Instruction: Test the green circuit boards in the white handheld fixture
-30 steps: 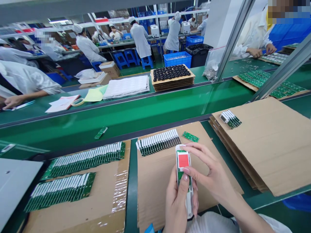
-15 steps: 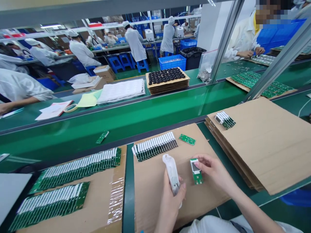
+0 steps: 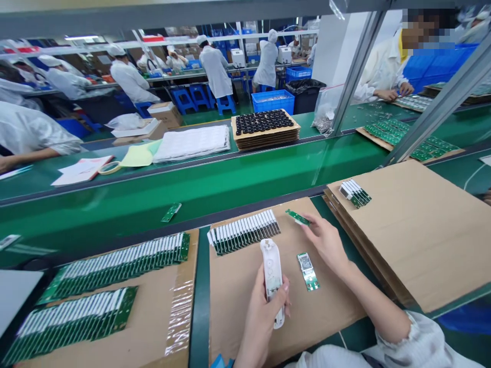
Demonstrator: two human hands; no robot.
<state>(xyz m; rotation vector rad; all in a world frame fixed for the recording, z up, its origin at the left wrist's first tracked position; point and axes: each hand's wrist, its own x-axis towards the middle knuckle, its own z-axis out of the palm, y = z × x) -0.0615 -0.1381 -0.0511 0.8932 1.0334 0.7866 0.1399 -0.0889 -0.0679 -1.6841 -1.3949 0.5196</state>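
My left hand (image 3: 264,301) is wrapped round a long white plastic housing (image 3: 273,271), its hollow inner side facing up. My right hand (image 3: 326,240) pinches the right end of a small green circuit board (image 3: 297,217), tilted at the back of the cardboard sheet (image 3: 245,291). Between my hands, a second board with a screen (image 3: 308,271) lies flat on the cardboard, touched by neither. Behind the housing stands a row of boards with white edges (image 3: 245,231), leaning on one another.
Two longer rows of boards (image 3: 126,260) sit on cardboard at the left. Stacked cardboard sheets (image 3: 414,225) at the right carry a small board group (image 3: 355,193). One loose board (image 3: 171,212) lies on the green belt (image 3: 192,191). A person (image 3: 383,66) works at back right.
My right hand has left the screen board and moved back to the other board, lifting its right end. The housing in my left hand has turned to show its inside. The belt board has shifted right.
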